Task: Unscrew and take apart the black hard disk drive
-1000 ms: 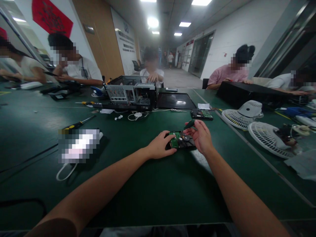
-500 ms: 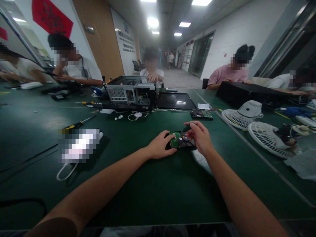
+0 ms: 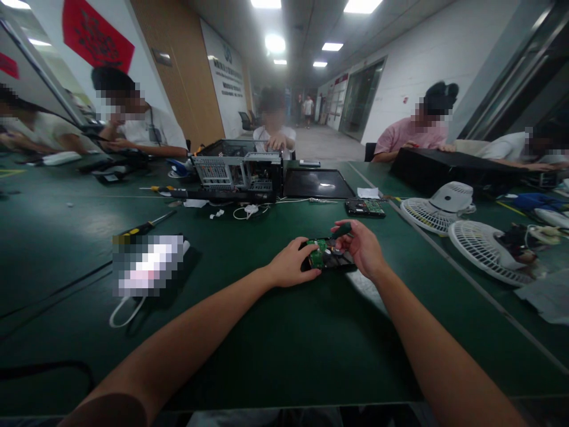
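Note:
A hard drive with a green circuit board (image 3: 318, 254) lies on the green table in front of me. My left hand (image 3: 292, 264) grips its left end, with the thumb along the near edge and the fingers over the far side. Above the drive's right part, my right hand (image 3: 359, 248) is closed round a small dark screwdriver (image 3: 342, 230). The handle shows beside my fingers; the tip is hidden or too small to make out.
An open computer case (image 3: 235, 172) and a dark flat panel (image 3: 317, 182) stand beyond the drive. Another hard drive (image 3: 365, 207) lies behind my right hand. White fan parts (image 3: 480, 249) are at right, a blurred-out device (image 3: 149, 267) and yellow-black screwdriver (image 3: 141, 230) at left.
The dark screwdriver handle now shows at my right hand's fingertips, where it was not visible before. My left hand keeps its hold on the drive. The view has shifted slightly.

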Tool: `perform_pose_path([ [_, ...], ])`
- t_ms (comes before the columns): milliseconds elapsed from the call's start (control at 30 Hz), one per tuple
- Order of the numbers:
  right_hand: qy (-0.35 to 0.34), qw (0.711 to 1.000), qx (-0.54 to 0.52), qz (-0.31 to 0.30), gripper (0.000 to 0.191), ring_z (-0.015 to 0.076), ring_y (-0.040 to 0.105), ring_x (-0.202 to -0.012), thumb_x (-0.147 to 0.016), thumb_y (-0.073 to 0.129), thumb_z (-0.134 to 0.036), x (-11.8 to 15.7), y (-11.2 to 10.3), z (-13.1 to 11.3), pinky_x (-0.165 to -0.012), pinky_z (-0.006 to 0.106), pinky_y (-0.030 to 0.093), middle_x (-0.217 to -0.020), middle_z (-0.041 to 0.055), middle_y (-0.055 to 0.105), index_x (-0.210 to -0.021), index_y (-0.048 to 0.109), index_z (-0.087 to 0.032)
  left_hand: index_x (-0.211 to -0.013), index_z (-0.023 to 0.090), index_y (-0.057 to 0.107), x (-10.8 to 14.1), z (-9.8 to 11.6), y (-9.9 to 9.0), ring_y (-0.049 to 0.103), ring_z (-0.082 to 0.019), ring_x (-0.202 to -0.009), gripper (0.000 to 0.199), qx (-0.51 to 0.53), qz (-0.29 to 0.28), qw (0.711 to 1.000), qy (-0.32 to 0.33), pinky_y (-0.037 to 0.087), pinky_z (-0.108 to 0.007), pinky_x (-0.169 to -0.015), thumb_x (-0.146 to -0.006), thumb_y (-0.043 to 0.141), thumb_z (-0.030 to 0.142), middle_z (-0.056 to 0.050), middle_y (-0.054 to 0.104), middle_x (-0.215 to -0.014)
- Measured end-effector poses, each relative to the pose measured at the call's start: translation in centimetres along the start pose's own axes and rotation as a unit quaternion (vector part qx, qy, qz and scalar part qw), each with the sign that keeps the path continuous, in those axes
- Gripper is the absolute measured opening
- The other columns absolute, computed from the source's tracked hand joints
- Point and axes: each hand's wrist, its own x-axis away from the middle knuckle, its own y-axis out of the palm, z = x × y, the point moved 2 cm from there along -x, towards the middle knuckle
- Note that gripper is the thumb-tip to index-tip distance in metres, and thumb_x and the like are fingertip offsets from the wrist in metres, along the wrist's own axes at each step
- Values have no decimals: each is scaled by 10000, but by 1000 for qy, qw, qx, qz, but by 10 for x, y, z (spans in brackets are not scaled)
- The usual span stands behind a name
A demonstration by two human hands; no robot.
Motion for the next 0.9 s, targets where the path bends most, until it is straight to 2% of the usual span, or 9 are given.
perform_pose_path([
  [167, 12, 999, 41, 12, 396, 133, 580, -637, -882, 662, -584, -4, 4, -6, -505, 261, 400, -1035, 64, 746, -1038, 713, -224, -1484, 284, 511, -2, -1, -4, 507, -343, -1335, 776, 0, 8, 1000, 12, 476, -492, -1110, -825, 726, 631, -123, 428, -1491],
  [300, 26, 998, 64, -8, 391, 127, 577, -641, -884, 665, -576, -14, 7, -8, -499, 255, 388, -1052, 69, 754, -1008, 726, -210, -1438, 271, 559, -5, -3, -8, 537, -335, -1295, 743, 1, 14, 1000, 12, 491, -473, -1096, -801, 753, 600, -120, 462, -1454],
  [433, 26, 995, 101, -3, 388, 118, 538, -597, -909, 629, -556, -29, 4, -10, -479, 254, 352, -983, 75, 762, -957, 741, -187, -1412, 262, 579, -10, -6, -13, 555, -331, -1258, 731, -5, 0, 1000, 17, 511, -466, -1067, -784, 758, 590, -117, 491, -1411],
  [667, 82, 981, 144, -105, 350, 122, 532, -556, -922, 586, -472, -63, 7, -25, -442, 255, 334, -916, 107, 765, -890, 750, -164, -1402, 259, 580, -19, -19, -26, 565, -327, -1218, 762, -2, -16, 999, 41, 527, -460, -1037, -742, 792, 576, -119, 515, -1366],
  [900, 112, 964, 170, -171, 324, 123, 553, -558, -930, 598, -450, -95, 15, -38, -426, 241, 338, -931, 96, 781, -1005, 767, -185, -1420, 283, 560, -19, -36, -30, 552, -337, -1251, 755, -7, -12, 999, 35, 519, -484, -1049, -759, 782, 574, -120, 486, -1424],
])
